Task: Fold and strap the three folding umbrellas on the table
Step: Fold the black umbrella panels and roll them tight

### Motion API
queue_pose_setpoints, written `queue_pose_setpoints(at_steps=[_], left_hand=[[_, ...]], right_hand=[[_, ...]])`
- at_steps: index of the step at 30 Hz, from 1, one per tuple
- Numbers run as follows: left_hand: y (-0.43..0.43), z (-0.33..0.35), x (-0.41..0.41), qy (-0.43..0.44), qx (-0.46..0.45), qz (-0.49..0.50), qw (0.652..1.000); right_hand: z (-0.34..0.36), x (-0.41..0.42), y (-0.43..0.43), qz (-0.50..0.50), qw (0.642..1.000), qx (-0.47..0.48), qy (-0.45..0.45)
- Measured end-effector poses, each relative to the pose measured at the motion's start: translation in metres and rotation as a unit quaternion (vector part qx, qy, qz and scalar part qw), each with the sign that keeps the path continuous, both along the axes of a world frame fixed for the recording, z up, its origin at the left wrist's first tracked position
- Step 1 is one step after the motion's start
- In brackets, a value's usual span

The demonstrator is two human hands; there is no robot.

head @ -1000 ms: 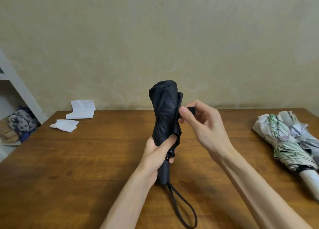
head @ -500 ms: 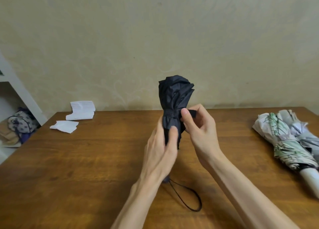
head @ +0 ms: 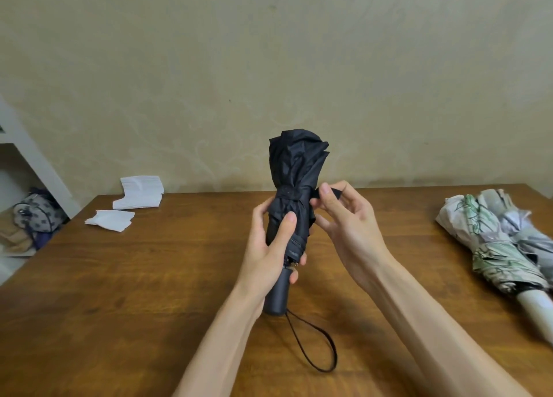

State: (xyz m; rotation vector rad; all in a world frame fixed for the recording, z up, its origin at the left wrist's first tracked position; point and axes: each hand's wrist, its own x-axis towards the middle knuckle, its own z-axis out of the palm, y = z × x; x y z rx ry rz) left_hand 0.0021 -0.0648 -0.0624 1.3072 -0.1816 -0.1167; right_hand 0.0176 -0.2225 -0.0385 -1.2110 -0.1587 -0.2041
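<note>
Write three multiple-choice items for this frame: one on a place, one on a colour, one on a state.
1. Where on the table do the two spare umbrellas lie?
A. Far left
B. Right side
C. Near middle

2. What colour is the held umbrella?
A. Black
B. Red
C. White

3. What is the right hand doing?
A. Resting flat on the wood
B. Pinching the strap
C. Holding paper

Answers:
1 B: they lie side by side near the right edge.
2 A: it is black all over.
3 B: thumb and forefinger pinch the strap's end, while the left hand grips the held umbrella upright.
</note>
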Motion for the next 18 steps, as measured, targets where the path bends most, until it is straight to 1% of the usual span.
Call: queue_pose_setpoints(at_steps=[6,10,14,18], left_hand=[[0.001,-0.003,0.003,0.029,-0.002,0.039,0.999],[0.005,-0.001,0.005,0.008,-0.005,0.079,0.997],[0.009,0.0,0.004,-0.001,-0.001,0.094,0.996],[0.014,-0.001,0.006,0.008,-0.001,0.097,0.995]], right_hand=[[-0.008,0.003,-0.003,-0.032,0.997,-0.071,-0.003],[-0.024,0.009,-0.002,-0.084,0.987,-0.134,0.02],[-0.033,0.014,-0.008,-0.109,0.983,-0.134,0.054],[-0.036,0.015,-0.014,-0.125,0.983,-0.109,0.08]])
